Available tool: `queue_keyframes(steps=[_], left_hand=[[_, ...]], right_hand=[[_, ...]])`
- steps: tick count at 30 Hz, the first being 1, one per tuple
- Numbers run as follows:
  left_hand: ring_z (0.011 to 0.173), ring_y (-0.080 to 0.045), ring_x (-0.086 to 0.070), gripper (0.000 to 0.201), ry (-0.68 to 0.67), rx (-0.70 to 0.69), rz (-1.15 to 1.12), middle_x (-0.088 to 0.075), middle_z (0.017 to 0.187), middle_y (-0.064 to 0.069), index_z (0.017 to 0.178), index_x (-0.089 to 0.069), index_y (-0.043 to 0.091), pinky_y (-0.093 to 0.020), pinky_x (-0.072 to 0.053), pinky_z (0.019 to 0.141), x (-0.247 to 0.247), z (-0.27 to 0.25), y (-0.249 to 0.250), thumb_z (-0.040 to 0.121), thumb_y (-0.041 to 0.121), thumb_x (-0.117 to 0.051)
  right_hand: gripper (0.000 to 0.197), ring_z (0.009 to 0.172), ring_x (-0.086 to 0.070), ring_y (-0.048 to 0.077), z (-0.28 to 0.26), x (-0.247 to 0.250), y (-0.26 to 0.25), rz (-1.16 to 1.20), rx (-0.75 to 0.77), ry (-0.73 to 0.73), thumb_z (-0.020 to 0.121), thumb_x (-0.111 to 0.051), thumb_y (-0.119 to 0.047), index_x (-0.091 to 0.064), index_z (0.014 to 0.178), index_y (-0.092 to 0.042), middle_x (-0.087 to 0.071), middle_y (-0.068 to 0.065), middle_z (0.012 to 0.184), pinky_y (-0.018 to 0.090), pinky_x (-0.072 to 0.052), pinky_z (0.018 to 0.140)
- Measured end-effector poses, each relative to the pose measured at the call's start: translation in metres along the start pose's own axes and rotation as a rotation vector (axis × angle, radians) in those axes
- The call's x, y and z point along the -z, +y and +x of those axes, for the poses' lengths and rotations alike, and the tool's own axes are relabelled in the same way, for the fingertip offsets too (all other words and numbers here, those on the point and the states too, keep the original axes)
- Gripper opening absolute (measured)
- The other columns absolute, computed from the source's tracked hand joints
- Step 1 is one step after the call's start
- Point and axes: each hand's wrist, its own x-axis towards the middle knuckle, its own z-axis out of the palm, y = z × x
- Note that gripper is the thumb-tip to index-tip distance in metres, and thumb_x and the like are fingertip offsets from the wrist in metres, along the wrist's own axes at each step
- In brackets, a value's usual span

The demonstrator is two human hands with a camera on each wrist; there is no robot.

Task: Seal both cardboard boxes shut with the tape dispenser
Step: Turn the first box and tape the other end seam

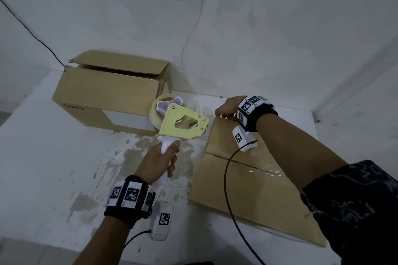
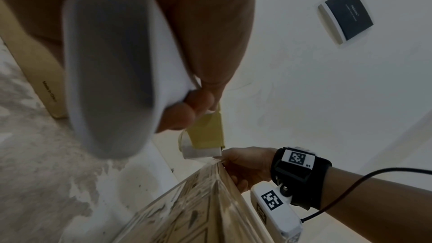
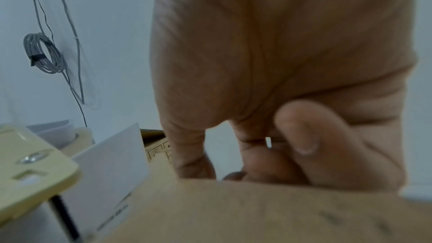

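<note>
My left hand [image 1: 160, 160] grips the white handle [image 2: 112, 62] of the yellow tape dispenser [image 1: 179, 121], which hangs in the air between the two boxes, its clear roll toward the far box. The near cardboard box [image 1: 247, 180] lies flat-topped at the right, and clear tape shines along its seam [image 2: 198, 210]. My right hand [image 1: 224, 112] sits at that box's far edge, fingers [image 3: 299, 132] curled down over it, close to the dispenser's front end [image 2: 203, 151]. The far box [image 1: 107, 90] stands at the back left with its top flaps slightly raised.
Everything rests on a white, stained surface [image 1: 53, 157] against a white wall. A black cable [image 1: 30, 28] runs down the wall to the far box. A coil of grey cable [image 3: 44, 53] hangs on the wall. A dark card [image 2: 346, 14] lies off to the right.
</note>
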Motion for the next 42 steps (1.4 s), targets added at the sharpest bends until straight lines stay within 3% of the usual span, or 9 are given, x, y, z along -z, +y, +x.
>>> queue_keyframes(steps=[3,8,13,15,21,25,33,38,42], left_hand=[[0.041,-0.021,-0.044,0.036,0.001,0.009,0.000,-0.049,0.060,-0.010,0.086,-0.062,0.000,-0.029,-0.040,0.046,-0.001,-0.001,-0.002,0.093,0.035,-0.059],[0.041,-0.020,-0.044,0.037,-0.004,0.028,-0.021,-0.048,0.061,-0.011,0.087,-0.063,0.000,-0.029,-0.040,0.047,0.000,-0.002,-0.005,0.093,0.036,-0.060],[0.041,-0.019,-0.044,0.038,0.001,0.039,-0.031,-0.048,0.061,-0.010,0.088,-0.063,0.000,-0.028,-0.039,0.048,0.001,-0.004,-0.007,0.093,0.037,-0.060],[0.041,-0.019,-0.043,0.036,0.004,0.041,-0.042,-0.047,0.060,-0.009,0.087,-0.063,0.001,-0.027,-0.039,0.047,0.001,-0.006,-0.006,0.093,0.035,-0.059],[0.041,-0.018,-0.043,0.033,0.011,0.029,-0.053,-0.047,0.059,-0.007,0.083,-0.062,0.002,-0.028,-0.039,0.046,0.004,-0.012,-0.004,0.093,0.034,-0.059],[0.041,-0.019,-0.042,0.033,0.010,0.010,-0.069,-0.046,0.057,-0.006,0.081,-0.061,0.003,-0.027,-0.039,0.046,0.007,-0.016,-0.002,0.094,0.033,-0.058],[0.042,-0.018,-0.044,0.033,0.006,-0.007,-0.056,-0.048,0.058,-0.005,0.082,-0.062,0.004,-0.028,-0.041,0.047,0.004,-0.022,-0.005,0.094,0.035,-0.058],[0.042,-0.018,-0.044,0.034,-0.006,-0.007,-0.064,-0.048,0.059,-0.006,0.085,-0.062,0.003,-0.027,-0.040,0.045,0.001,-0.029,-0.007,0.094,0.036,-0.058],[0.044,-0.018,-0.046,0.034,-0.014,-0.021,-0.065,-0.050,0.057,-0.003,0.084,-0.061,0.004,-0.028,-0.041,0.046,-0.002,-0.035,-0.010,0.095,0.035,-0.056]], right_hand=[[0.020,0.062,-0.059,0.017,-0.002,-0.003,0.009,0.035,0.009,-0.013,0.082,-0.063,-0.033,-0.065,0.072,-0.016,-0.070,0.001,0.076,0.027,-0.047,0.067],[0.019,0.084,-0.060,0.018,-0.018,-0.013,0.024,0.219,0.234,0.097,0.096,-0.055,-0.018,-0.067,0.110,-0.013,-0.066,0.004,0.104,0.025,-0.049,0.062],[0.033,0.114,-0.057,0.009,-0.034,-0.034,0.037,0.190,0.588,0.196,0.101,-0.049,-0.013,-0.062,0.131,-0.021,-0.060,-0.006,0.135,0.006,-0.041,0.089],[0.035,0.117,-0.060,0.014,-0.039,-0.040,0.040,0.102,0.614,0.193,0.102,-0.051,-0.020,-0.059,0.135,-0.025,-0.059,-0.006,0.140,0.020,-0.045,0.099],[0.047,0.143,-0.038,0.022,-0.061,-0.048,0.042,-0.236,0.507,0.193,0.108,-0.033,-0.030,-0.028,0.155,-0.034,-0.032,-0.008,0.161,0.034,-0.028,0.117],[0.053,0.139,-0.041,0.026,-0.077,-0.045,0.047,-0.554,0.493,0.182,0.109,-0.022,-0.028,-0.004,0.159,-0.030,-0.013,-0.010,0.166,0.041,-0.036,0.112],[0.065,0.136,-0.043,0.032,-0.093,-0.048,0.031,-0.635,0.327,0.073,0.107,-0.024,-0.041,0.008,0.158,-0.018,-0.001,0.002,0.168,0.044,-0.038,0.110],[0.086,0.153,-0.008,0.027,-0.109,-0.070,0.021,-0.457,0.374,0.169,0.097,-0.040,-0.060,0.009,0.158,-0.023,0.014,0.003,0.167,0.054,-0.031,0.115],[0.101,0.154,-0.001,0.028,-0.108,-0.091,0.027,-0.549,0.389,0.233,0.085,-0.038,-0.080,0.006,0.158,-0.024,0.010,0.001,0.167,0.055,-0.024,0.117]])
